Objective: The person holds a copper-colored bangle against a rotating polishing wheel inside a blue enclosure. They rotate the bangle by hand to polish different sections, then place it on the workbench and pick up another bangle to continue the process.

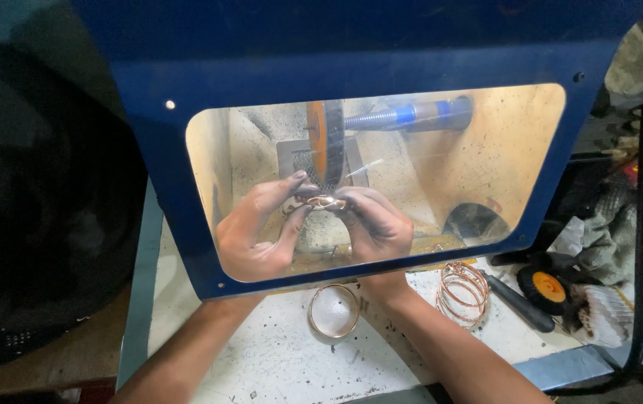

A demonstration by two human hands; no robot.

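Observation:
Behind the clear window of a blue hood [157, 150], my left hand [254, 232] and my right hand [377, 224] together pinch a copper-coloured bangle [326, 202]. The bangle is held up against the lower edge of a dark buffing wheel with an orange hub [326, 142]. That wheel sits on a threaded spindle [403, 116] that runs off to the right. Both hands are smeared with dark grime, and their fingertips close around the bangle from either side.
On the speckled white bench [261, 359] lies a single copper bangle [333, 310] near my wrists, and a stack of several bangles [462, 292] to the right. Further right are a black-handled tool [519, 303], a spare orange-hubbed wheel [549, 288] and rags [605, 314].

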